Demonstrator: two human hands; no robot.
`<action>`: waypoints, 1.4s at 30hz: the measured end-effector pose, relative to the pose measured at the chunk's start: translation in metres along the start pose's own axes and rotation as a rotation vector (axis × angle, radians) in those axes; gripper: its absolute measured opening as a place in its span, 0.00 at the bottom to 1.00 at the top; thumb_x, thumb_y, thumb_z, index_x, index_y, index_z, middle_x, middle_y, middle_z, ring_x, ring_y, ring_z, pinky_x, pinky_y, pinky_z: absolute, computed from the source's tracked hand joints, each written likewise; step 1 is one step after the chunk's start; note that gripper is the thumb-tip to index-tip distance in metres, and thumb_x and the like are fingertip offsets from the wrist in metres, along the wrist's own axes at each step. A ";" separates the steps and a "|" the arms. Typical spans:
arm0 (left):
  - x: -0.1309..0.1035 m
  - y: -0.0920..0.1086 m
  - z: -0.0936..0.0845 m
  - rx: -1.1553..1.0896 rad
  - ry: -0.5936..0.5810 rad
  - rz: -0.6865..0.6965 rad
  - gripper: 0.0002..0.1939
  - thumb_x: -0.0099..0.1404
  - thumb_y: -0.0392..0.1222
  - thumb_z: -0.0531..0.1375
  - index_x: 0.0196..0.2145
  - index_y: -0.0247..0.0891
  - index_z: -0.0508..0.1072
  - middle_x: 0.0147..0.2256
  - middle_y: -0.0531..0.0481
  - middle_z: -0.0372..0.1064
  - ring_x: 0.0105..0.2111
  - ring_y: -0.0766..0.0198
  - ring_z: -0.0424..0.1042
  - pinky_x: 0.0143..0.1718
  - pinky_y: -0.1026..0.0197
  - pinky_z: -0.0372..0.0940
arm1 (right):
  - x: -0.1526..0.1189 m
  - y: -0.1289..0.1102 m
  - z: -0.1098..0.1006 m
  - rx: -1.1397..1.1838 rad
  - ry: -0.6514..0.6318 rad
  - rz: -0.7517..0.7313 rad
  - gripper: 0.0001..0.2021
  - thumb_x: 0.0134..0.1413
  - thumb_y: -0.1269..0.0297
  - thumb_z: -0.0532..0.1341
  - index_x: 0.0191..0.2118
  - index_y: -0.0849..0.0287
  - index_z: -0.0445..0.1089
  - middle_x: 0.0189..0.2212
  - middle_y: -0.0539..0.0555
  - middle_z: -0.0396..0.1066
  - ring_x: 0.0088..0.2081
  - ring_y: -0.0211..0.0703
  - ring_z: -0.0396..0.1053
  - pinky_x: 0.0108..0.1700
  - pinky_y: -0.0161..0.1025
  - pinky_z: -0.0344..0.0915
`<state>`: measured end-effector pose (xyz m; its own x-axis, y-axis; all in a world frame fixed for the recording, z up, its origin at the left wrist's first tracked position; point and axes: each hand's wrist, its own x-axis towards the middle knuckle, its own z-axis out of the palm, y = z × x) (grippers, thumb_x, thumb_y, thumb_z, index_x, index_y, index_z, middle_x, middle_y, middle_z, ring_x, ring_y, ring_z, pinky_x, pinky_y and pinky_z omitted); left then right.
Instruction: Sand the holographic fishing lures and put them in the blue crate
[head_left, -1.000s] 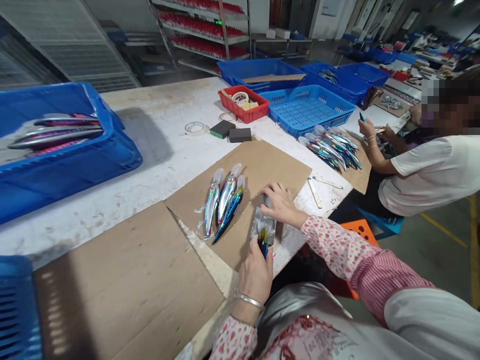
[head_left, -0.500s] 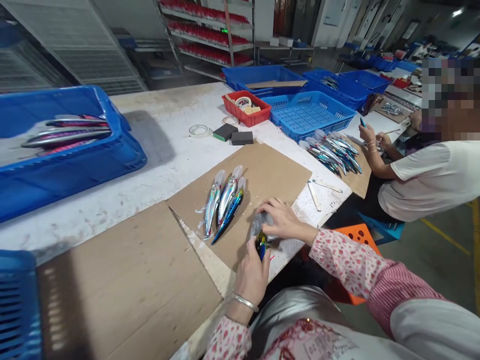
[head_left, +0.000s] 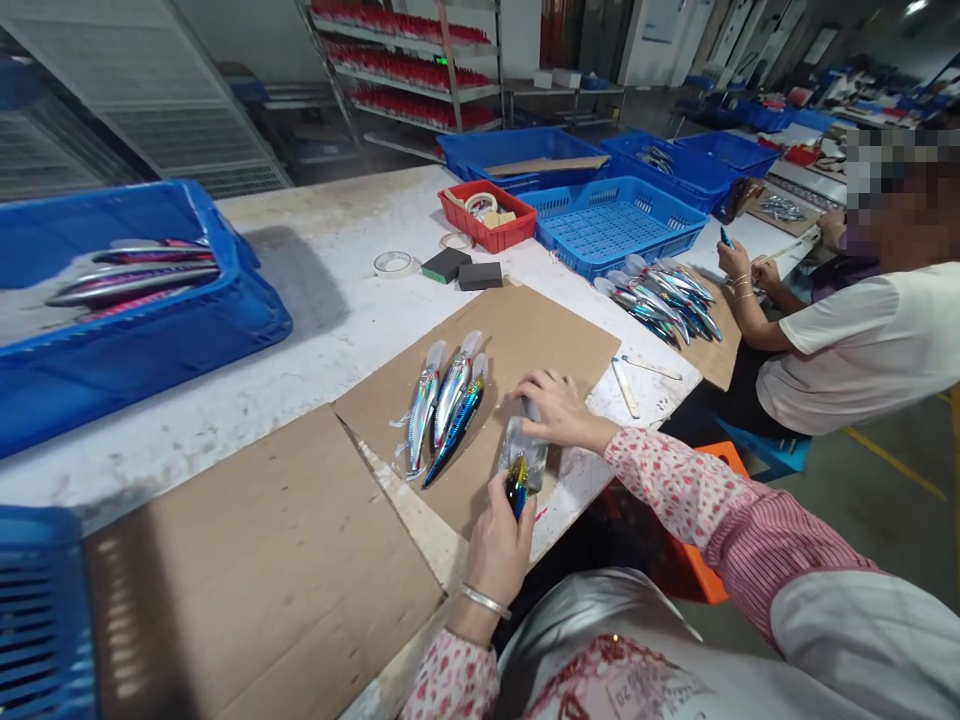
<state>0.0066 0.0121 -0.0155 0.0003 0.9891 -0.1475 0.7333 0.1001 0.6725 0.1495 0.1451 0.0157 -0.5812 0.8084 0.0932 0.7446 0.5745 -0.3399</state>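
Observation:
My left hand (head_left: 501, 545) grips a fishing lure (head_left: 517, 486) with a dark blue and yellow-green back; my fingers cover much of its body. Just beyond it, my right hand (head_left: 556, 408) is closed over the top of a grey block-like piece (head_left: 523, 447) with a worn, shiny surface. The lure's far end is against or in front of this piece; I cannot tell whether they touch. To the left, a blue lure (head_left: 459, 425) and two silver lures (head_left: 423, 420) with clear lips lie side by side on a cardboard sheet (head_left: 555, 330).
A blue bin (head_left: 255, 310) with pink and silver lures stands left. Behind the cardboard are dark sanding blocks (head_left: 480, 276), a tape roll (head_left: 393, 263), a red basket (head_left: 510, 236) and a blue crate (head_left: 600, 262). A co-worker (head_left: 870, 340) sits right, beside more lures (head_left: 667, 300).
My right hand has moved slightly up and away from my left, so more of the grey piece and the lure's yellow-green end shows. The left hand keeps its hold.

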 end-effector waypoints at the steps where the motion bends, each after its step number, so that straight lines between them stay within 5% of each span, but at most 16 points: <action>1: 0.000 0.000 0.000 -0.004 -0.012 -0.011 0.22 0.68 0.46 0.47 0.56 0.31 0.57 0.40 0.36 0.75 0.39 0.50 0.77 0.37 0.52 0.68 | -0.001 -0.001 0.000 0.012 -0.010 -0.019 0.18 0.52 0.59 0.62 0.50 0.54 0.67 0.49 0.56 0.63 0.51 0.52 0.56 0.49 0.48 0.57; 5: 0.000 0.000 -0.001 -0.014 -0.015 0.002 0.22 0.68 0.46 0.48 0.56 0.31 0.56 0.44 0.34 0.74 0.42 0.51 0.76 0.39 0.53 0.68 | 0.002 0.002 0.004 0.065 -0.059 -0.051 0.18 0.51 0.59 0.62 0.49 0.52 0.67 0.47 0.54 0.65 0.50 0.50 0.58 0.47 0.46 0.59; 9: -0.001 -0.002 0.002 0.016 -0.001 -0.006 0.23 0.69 0.47 0.46 0.57 0.30 0.55 0.44 0.34 0.74 0.42 0.50 0.76 0.39 0.52 0.68 | 0.024 0.021 0.000 0.002 0.136 0.173 0.16 0.51 0.60 0.61 0.47 0.54 0.69 0.48 0.56 0.64 0.51 0.52 0.57 0.49 0.49 0.58; 13: -0.005 -0.002 -0.003 0.038 -0.013 0.009 0.24 0.70 0.49 0.45 0.58 0.32 0.55 0.43 0.36 0.74 0.41 0.52 0.76 0.39 0.54 0.68 | 0.035 0.036 -0.005 0.154 0.340 0.209 0.19 0.47 0.64 0.62 0.48 0.56 0.69 0.47 0.55 0.64 0.50 0.49 0.59 0.52 0.45 0.58; 16: -0.008 0.002 -0.015 0.095 0.014 0.038 0.23 0.70 0.51 0.45 0.58 0.36 0.58 0.46 0.39 0.73 0.46 0.53 0.74 0.41 0.55 0.67 | 0.030 0.040 -0.008 0.298 0.376 0.235 0.17 0.45 0.66 0.62 0.45 0.59 0.70 0.44 0.55 0.65 0.48 0.48 0.62 0.53 0.44 0.58; 21: -0.005 0.010 -0.026 0.515 0.128 0.036 0.25 0.70 0.51 0.47 0.61 0.40 0.59 0.44 0.41 0.69 0.38 0.56 0.72 0.34 0.59 0.64 | 0.024 0.033 -0.008 0.433 0.410 0.236 0.16 0.46 0.66 0.61 0.43 0.59 0.70 0.43 0.55 0.66 0.48 0.47 0.64 0.54 0.44 0.59; 25: 0.000 0.016 -0.020 0.735 0.146 0.056 0.24 0.68 0.47 0.51 0.60 0.40 0.62 0.39 0.43 0.66 0.40 0.55 0.69 0.37 0.58 0.64 | 0.022 0.016 0.001 0.287 0.377 0.175 0.17 0.48 0.63 0.62 0.46 0.57 0.69 0.47 0.55 0.64 0.50 0.48 0.61 0.54 0.46 0.58; 31: -0.003 0.014 -0.035 0.261 -0.047 0.114 0.25 0.66 0.43 0.51 0.60 0.36 0.59 0.45 0.39 0.67 0.42 0.55 0.71 0.41 0.55 0.68 | 0.014 0.011 0.005 0.053 0.239 0.183 0.17 0.52 0.59 0.61 0.49 0.54 0.68 0.51 0.55 0.63 0.53 0.52 0.56 0.52 0.50 0.57; 36: 0.005 0.012 -0.044 -0.186 -0.396 -0.076 0.34 0.65 0.45 0.49 0.66 0.36 0.46 0.29 0.49 0.69 0.23 0.62 0.71 0.21 0.62 0.65 | 0.000 0.009 0.014 0.061 0.261 0.284 0.17 0.53 0.59 0.61 0.50 0.55 0.67 0.51 0.57 0.62 0.52 0.53 0.56 0.52 0.50 0.57; 42: 0.010 0.013 -0.027 -0.302 -0.405 -0.136 0.36 0.65 0.48 0.49 0.65 0.29 0.45 0.19 0.60 0.61 0.14 0.68 0.63 0.22 0.63 0.64 | -0.010 -0.005 0.030 0.229 0.272 0.281 0.16 0.51 0.61 0.62 0.47 0.53 0.68 0.47 0.54 0.63 0.49 0.49 0.59 0.51 0.46 0.58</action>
<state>-0.0020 0.0265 0.0116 0.2254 0.8497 -0.4767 0.5160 0.3109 0.7982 0.1415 0.1297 -0.0118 -0.2362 0.9509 0.2001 0.7518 0.3093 -0.5824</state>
